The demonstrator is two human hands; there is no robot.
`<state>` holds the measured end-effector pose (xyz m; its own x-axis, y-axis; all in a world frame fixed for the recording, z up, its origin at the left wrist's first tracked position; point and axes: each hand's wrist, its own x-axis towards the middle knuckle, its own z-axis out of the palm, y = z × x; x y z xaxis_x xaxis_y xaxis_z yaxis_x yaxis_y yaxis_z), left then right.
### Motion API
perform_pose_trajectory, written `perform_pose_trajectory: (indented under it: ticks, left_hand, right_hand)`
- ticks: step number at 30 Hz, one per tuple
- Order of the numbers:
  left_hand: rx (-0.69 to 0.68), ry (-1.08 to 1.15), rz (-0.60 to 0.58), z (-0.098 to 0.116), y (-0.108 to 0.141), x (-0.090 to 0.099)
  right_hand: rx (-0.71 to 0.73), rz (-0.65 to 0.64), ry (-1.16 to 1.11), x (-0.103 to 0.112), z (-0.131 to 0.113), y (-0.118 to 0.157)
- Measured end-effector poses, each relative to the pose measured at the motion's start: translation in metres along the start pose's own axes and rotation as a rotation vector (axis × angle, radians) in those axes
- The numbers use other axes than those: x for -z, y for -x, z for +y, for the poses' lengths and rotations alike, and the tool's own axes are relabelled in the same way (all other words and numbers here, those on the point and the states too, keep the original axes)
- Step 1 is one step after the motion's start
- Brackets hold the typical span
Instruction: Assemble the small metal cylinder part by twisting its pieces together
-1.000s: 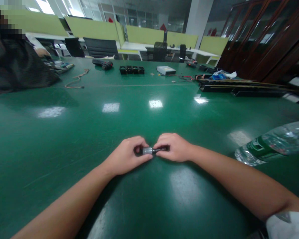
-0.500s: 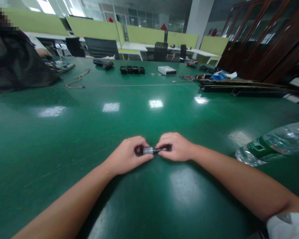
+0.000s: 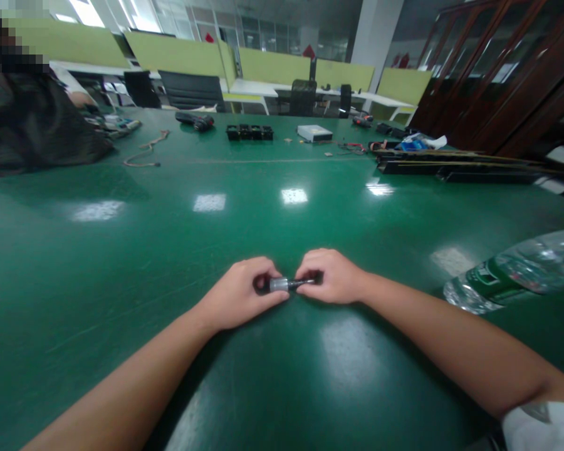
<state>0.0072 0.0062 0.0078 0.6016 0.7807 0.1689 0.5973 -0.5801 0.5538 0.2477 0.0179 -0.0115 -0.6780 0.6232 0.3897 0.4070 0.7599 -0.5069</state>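
Our left hand [image 3: 237, 294] grips the rod [image 3: 279, 285]; our right hand [image 3: 334, 277], pinching its dark end, has edged outward, baring more between grips.

Behind the glossy green bench [image 3: 263, 232] there are light-green fabric partitions [image 3: 176, 55]; at the right side stands a dark-red wooden cabinet with glass doors [image 3: 491, 69].

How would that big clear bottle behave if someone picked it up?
The bottle would probably flex when squeezed, as its clear walls look thin. Smooth and shiny, it might slip. Its rounded body could roll on its side.
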Motion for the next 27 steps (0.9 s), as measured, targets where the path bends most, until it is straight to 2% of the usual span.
perform_pose_trajectory:
  ticks: [10,27]
  left_hand:
    - [0.008,0.005,0.001,0.001,0.000,0.000]
    - [0.014,0.005,-0.002,0.001,0.000,0.001]
  right_hand:
    - [-0.065,-0.001,-0.031,0.006,0.002,0.002]
    - [-0.092,-0.026,-0.072,0.012,0.008,0.004]
